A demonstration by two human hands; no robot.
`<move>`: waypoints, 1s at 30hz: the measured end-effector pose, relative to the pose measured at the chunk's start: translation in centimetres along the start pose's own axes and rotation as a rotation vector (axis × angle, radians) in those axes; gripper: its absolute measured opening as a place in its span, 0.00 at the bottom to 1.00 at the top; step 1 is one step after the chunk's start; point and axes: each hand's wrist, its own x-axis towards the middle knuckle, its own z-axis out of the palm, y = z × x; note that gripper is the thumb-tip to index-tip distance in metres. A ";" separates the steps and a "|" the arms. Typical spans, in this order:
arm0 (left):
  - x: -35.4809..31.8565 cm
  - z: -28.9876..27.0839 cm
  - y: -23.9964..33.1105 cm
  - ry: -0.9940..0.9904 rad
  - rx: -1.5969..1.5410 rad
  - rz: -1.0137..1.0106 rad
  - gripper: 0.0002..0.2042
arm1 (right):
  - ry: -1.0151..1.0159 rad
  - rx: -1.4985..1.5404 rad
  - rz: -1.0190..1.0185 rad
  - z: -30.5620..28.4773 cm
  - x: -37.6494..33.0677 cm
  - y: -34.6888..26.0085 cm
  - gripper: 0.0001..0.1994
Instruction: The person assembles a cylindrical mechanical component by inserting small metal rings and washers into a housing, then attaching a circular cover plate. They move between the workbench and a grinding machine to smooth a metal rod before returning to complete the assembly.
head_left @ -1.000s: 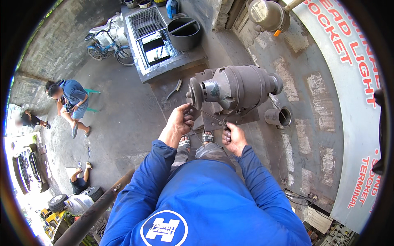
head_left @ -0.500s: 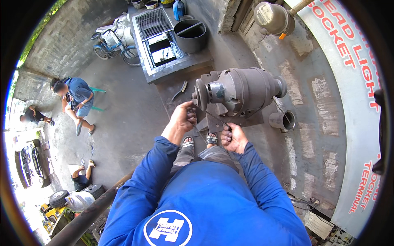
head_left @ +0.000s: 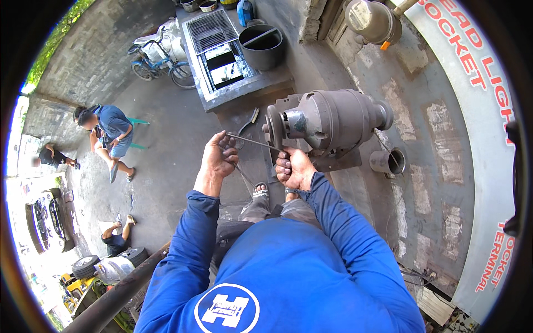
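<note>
In front of me stands a grimy brown motor (head_left: pixel 338 119) with a round wheel (head_left: pixel 274 127) on its left end. My left hand (head_left: pixel 217 157) is left of the wheel, its fingers closed on a thin dark strip (head_left: pixel 250 141). The strip stretches across to my right hand (head_left: pixel 295 168), which pinches its other part just below the wheel. A further length hangs from my left hand toward my feet. Whether the strip is a cord or a stiff rod I cannot tell. Close behind it lies a curved, brush-like tool (head_left: pixel 250 123).
A metal can (head_left: pixel 387 162) stands right of the motor. Behind it are a low concrete block (head_left: pixel 244 89), a grate (head_left: pixel 210 32) and a dark bucket (head_left: pixel 261 50). A pipe (head_left: pixel 119 291) crosses at lower left. Seated people (head_left: pixel 112 130) and a blue bicycle (head_left: pixel 161 64) are farther left.
My left hand has moved left, away from the wheel. My right hand has shifted left and up, closer to the wheel. More of the strip now shows between them.
</note>
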 end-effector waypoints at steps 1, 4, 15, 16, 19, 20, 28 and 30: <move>0.1 0.0 -0.4 -0.001 0.011 0.002 0.09 | -0.025 0.018 0.002 -0.3 -0.3 0.1 0.20; 0.8 0.7 -2.7 0.006 0.038 -0.014 0.10 | -0.032 0.027 -0.045 -2.3 -2.5 0.2 0.21; -0.7 1.7 -9.7 0.043 0.227 0.021 0.11 | 0.031 -1.436 -0.690 -6.7 -5.9 0.4 0.21; -1.1 1.6 -10.0 0.025 0.261 0.039 0.11 | 0.100 -1.485 -0.663 -6.8 -5.5 0.7 0.20; -2.5 1.7 -11.1 -0.075 0.349 0.014 0.15 | 0.102 -1.391 -0.689 -8.1 -5.1 2.3 0.18; -2.8 1.9 -11.9 -0.137 0.409 0.075 0.14 | 0.123 -1.301 -0.600 -8.8 -5.1 3.0 0.18; -1.9 3.0 -13.8 -0.159 0.700 0.299 0.11 | 0.023 -0.435 -0.344 -12.1 -3.6 6.3 0.14; -1.5 3.0 -14.1 -0.180 0.742 0.375 0.10 | -0.011 -0.383 -0.358 -11.8 -3.5 6.3 0.13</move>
